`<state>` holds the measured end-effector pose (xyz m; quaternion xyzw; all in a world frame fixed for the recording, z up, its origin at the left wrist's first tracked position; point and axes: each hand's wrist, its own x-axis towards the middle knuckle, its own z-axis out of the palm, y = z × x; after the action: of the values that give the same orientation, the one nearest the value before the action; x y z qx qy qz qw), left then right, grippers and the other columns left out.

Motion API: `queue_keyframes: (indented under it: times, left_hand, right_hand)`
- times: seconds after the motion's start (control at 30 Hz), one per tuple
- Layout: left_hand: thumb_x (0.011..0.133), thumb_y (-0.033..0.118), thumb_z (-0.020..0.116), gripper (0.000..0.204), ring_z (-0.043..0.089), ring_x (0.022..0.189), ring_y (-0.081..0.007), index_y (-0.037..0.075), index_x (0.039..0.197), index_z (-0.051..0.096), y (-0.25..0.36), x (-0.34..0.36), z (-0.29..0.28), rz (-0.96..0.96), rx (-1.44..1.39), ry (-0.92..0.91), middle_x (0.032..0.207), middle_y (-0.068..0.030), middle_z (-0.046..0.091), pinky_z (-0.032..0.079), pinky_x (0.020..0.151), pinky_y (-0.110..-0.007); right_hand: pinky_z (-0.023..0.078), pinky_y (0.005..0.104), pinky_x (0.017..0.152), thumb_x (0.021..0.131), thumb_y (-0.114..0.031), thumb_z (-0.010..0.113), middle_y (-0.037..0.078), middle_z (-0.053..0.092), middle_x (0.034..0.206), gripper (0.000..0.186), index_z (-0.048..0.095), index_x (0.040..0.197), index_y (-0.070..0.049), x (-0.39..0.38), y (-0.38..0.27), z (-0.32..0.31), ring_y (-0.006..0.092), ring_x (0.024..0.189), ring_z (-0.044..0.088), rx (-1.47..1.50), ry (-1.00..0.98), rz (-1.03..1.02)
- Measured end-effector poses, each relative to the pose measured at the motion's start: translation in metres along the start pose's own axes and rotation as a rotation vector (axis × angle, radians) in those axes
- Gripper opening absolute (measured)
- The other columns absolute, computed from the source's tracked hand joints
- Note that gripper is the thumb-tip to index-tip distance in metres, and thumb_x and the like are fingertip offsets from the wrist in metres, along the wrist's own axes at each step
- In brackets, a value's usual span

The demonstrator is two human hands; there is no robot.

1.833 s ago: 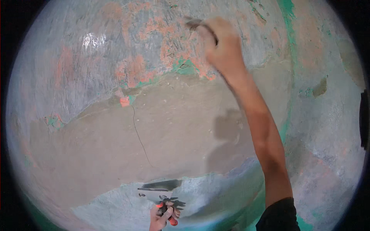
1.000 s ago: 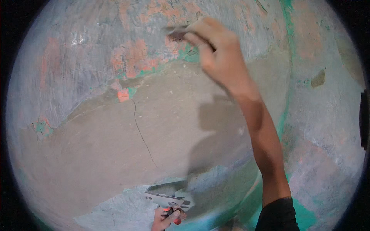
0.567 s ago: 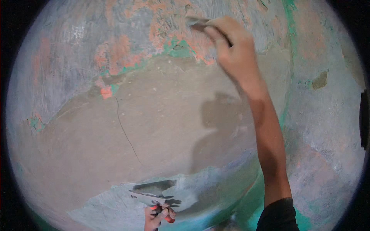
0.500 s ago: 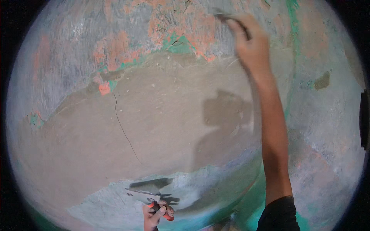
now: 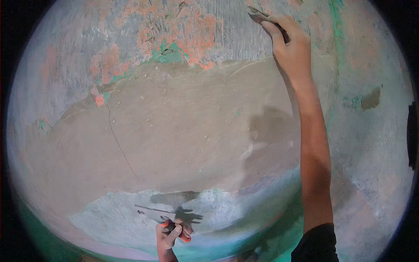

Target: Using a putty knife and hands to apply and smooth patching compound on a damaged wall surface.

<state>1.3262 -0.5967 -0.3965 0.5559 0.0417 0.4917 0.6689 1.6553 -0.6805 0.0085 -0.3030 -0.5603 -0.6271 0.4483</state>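
Note:
My right hand [image 5: 291, 50] is raised high at the right of the wall [image 5: 187, 113], closed on a small dark scraper [image 5: 258, 16] whose tip lies at the streaky, peeling paint with salmon and green patches [image 5: 170, 53]. The arm runs down to a dark sleeve. At the lower middle, my left hand [image 5: 170, 236] grips the black and orange handle of a wide putty knife [image 5: 150, 213]. Its flat metal blade points up-left, close to the wall, and casts a shadow on it; I cannot tell if it touches.
A wide band of bare grey-brown plaster [image 5: 205, 131] with a thin wavy crack crosses the wall, under scraped paint. A green vertical streak [image 5: 337, 39] runs at the right, beside a small bare patch [image 5: 370, 98]. Pale bluish paint with a green lower edge lies along the bottom.
My right hand has gone from the upper middle towards the upper right with the scraper. The left hand with the putty knife has shifted slightly left and up, as has much of the wall's pattern.

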Motion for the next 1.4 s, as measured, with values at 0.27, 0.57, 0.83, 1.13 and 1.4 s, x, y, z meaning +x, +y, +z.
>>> queue_keyframes:
  times: [0.27, 0.57, 0.83, 1.13, 1.4]
  left_hand:
    - [0.092, 0.008, 0.06, 0.02, 0.067, 0.067, -0.0276, -0.004, 0.108, 0.057, 0.006, -0.003, 0.025, -0.025, 0.02, -0.007, 0.075, -0.021, 0.066, 0.056, 0.057, -0.037]
    - [0.091, 0.009, 0.061, 0.027, 0.066, 0.065, -0.0289, -0.002, 0.114, 0.054, -0.001, 0.006, 0.016, 0.016, -0.063, -0.057, 0.076, -0.0203, 0.065, 0.055, 0.059, -0.04]
    - [0.092, 0.013, 0.061, 0.027, 0.063, 0.06, -0.0333, 0.003, 0.112, 0.047, -0.018, 0.028, 0.046, 0.111, -0.174, -0.095, 0.074, -0.0163, 0.061, 0.055, 0.058, -0.053]
    - [0.09, 0.012, 0.063, 0.028, 0.065, 0.065, -0.0342, 0.002, 0.112, 0.049, -0.015, 0.03, 0.05, 0.161, -0.11, -0.061, 0.071, -0.0175, 0.061, 0.056, 0.062, -0.054]
    - [0.092, 0.01, 0.058, 0.025, 0.064, 0.065, -0.0325, 0.002, 0.114, 0.048, -0.024, 0.028, 0.046, 0.135, -0.119, -0.085, 0.073, -0.0176, 0.061, 0.057, 0.06, -0.052]
  right_hand:
    - [0.049, 0.0447, 0.08, 0.074, 0.003, 0.055, 0.015, 0.064, 0.092, 0.021, 0.066, 0.09, -0.004, -0.007, -0.068, 0.034, 0.0363, 0.093, 0.06, 0.286, -0.197, -0.099]
    - [0.051, 0.0433, 0.081, 0.077, 0.0, 0.057, 0.014, 0.063, 0.093, 0.014, 0.066, 0.087, -0.005, -0.007, -0.024, 0.026, 0.0344, 0.093, 0.061, 0.153, -0.085, -0.019]
    - [0.052, 0.0444, 0.085, 0.077, -0.004, 0.059, 0.014, 0.064, 0.104, 0.024, 0.065, 0.1, -0.008, 0.003, -0.018, 0.027, 0.0355, 0.098, 0.061, 0.016, -0.031, 0.028]
    - [0.052, 0.0452, 0.086, 0.076, 0.0, 0.055, 0.015, 0.065, 0.105, 0.025, 0.066, 0.098, -0.006, -0.008, -0.055, 0.028, 0.0358, 0.104, 0.06, 0.144, -0.238, 0.031]
    - [0.049, 0.0356, 0.072, 0.087, -0.005, 0.061, 0.015, 0.065, 0.088, 0.01, 0.066, 0.095, -0.001, -0.019, 0.035, -0.016, 0.0346, 0.08, 0.063, -0.051, 0.049, 0.101]
